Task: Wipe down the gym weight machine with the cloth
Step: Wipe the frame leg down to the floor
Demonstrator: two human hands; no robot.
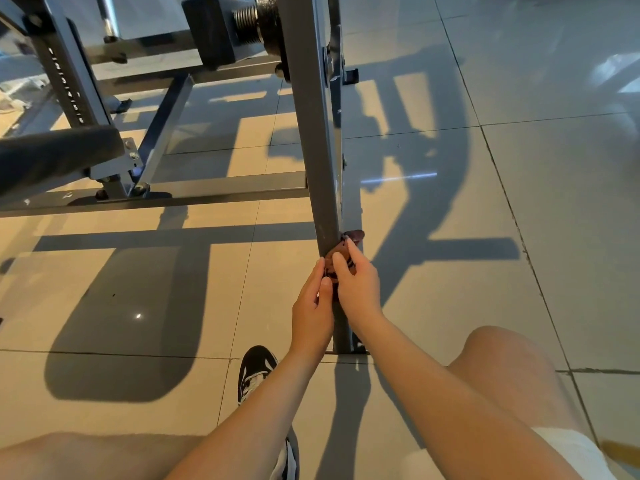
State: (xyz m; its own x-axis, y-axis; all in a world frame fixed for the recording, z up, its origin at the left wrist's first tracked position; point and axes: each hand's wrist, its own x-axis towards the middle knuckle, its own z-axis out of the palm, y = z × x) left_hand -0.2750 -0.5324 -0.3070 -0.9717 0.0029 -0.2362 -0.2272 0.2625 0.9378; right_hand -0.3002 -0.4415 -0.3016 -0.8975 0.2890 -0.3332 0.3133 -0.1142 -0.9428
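Gripping the cloth [341, 258] with both hands, the person crouches low at a grey steel upright [317, 150]. The right hand [358, 284] has its fingers curled over the brown, dark-striped rag and presses it round the post. The left hand [311, 306], touching the right on the post's other side, pinches the cloth's lower edge between thumb and fingers.

The rag looks soft, light and limp, the sort that bunches and slips unless it is kept wrapped. Holding it as a collar round the post, one hand on each side, seems the sound grip for sliding it along. The upright itself is stiff, smooth-painted and fixed, so it should take firm pressure without shifting.

Just below the hands the post meets its foot on the tiled floor [519, 237]. Below and left of the left hand sits a black-and-white shoe [256, 370]. Above the hands and off to the left runs a crossbar [207, 188], and farther up-left are a black pad [52, 157] and an adjuster post [65, 84]. White figures run down that post, too small to read surely. I can see no brand name. Far above the hands hangs a weight plate [270, 26].
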